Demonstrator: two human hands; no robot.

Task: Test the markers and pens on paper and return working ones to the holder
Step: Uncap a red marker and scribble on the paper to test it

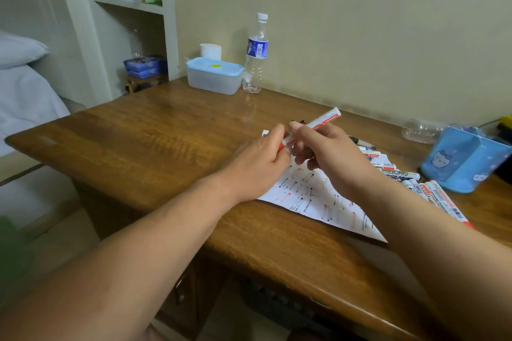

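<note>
the step in hand looked like work at the cap of a red-and-white marker [324,120] — either pulling it off for a test stroke or pushing it back on after one; a single view could not settle which. the left hand [260,163] was curled round the red cap end, pinching it between thumb and fingers. the right hand [327,155] gripped the barrel just beside it, thumb on top. the two hands nearly touched, and the marker ran up and away past the right hand, its white far end free in the air.

all this was held above the upper part of the paper [310,199], which lay flat on the wooden table [155,141], covered in short red and black strokes. a row of other markers [393,167] lay along the paper's right edge. the blue holder [460,163] stood well to the right, apart from both hands.

if the cap was coming off, the next move called for a straight pull along the barrel, then the tip lowered to a bare patch of paper — if going on, a firm push and a carry right to the holder.
</note>
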